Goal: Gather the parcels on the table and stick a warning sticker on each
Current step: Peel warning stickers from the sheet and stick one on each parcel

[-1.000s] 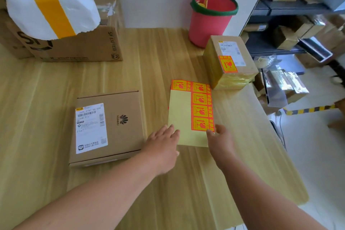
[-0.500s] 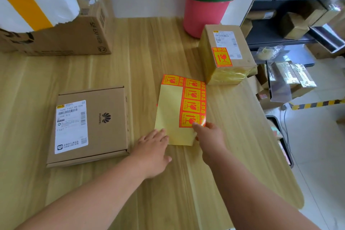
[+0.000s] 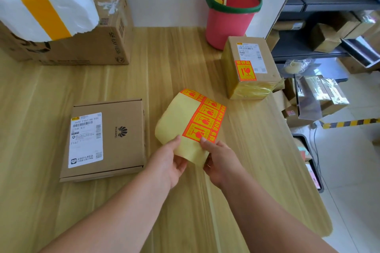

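A yellow sticker sheet [image 3: 176,121] with several orange warning stickers [image 3: 205,118] along its right side is lifted off the table and curled. My left hand [image 3: 171,161] pinches the sheet's lower edge. My right hand [image 3: 218,158] pinches its lower right corner at the nearest sticker. A flat brown parcel [image 3: 121,146] with a white label lies to the left, with no warning sticker visible on it. A taped brown parcel [image 3: 249,68] at the right back carries one orange warning sticker [image 3: 245,70] on top.
A pink bucket [image 3: 228,22] with a green rim stands at the back against the wall. A large cardboard box [image 3: 98,45] with a white and yellow bag [image 3: 45,0] on it sits back left. The wooden table's [image 3: 185,207] right edge drops to shelves and boxes.
The sheet lay flat on the table under both hands; now both hands have lifted it and it curls. The view shifted slightly.
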`<state>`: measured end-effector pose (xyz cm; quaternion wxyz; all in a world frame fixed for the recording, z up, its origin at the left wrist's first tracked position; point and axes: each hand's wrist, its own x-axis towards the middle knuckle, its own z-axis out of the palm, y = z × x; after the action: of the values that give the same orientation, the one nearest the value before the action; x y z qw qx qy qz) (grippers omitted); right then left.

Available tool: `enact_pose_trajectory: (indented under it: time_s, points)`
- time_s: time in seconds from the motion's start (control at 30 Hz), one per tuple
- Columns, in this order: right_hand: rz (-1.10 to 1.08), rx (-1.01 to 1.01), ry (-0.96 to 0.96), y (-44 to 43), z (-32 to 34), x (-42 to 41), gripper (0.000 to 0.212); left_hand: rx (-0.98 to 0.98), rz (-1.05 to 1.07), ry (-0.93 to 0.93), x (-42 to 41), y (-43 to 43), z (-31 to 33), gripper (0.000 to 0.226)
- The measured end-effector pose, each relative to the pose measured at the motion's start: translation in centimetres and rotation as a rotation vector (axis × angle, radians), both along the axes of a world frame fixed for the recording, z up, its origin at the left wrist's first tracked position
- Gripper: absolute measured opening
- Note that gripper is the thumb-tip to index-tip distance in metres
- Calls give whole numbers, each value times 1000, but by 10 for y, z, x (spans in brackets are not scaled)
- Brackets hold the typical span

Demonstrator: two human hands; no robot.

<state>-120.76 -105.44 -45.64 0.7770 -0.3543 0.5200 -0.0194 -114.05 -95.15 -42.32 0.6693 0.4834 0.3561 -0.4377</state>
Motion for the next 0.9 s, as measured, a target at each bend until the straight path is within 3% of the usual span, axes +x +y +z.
enact_pose_trajectory:
  time_s: [0.17,0.2,0.27,0.33,0.47,0.6,0.9]
  points:
    - [105,-186,119,5,10,-3,26,14,3,-81,17,6,-1,35]
    - [95,-298,170,7,10,-2,35,19,-17,-94,19,7,-3,36]
    - [177,-731,286,11,11,-1,48,23,-47,-114,21,10,-5,36]
    - [330,-1069,218,17,16,1,41,25,-74,-129,21,12,-6,37]
    - [566,-1128,87,33,17,10,23,-19,-93,-169,21,16,-8,33]
    - [575,-1113,96,40,13,14,17,-75,-113,-183,19,17,-4,24]
    - [575,-1122,116,42,12,13,18,-63,-168,-229,17,20,-3,32]
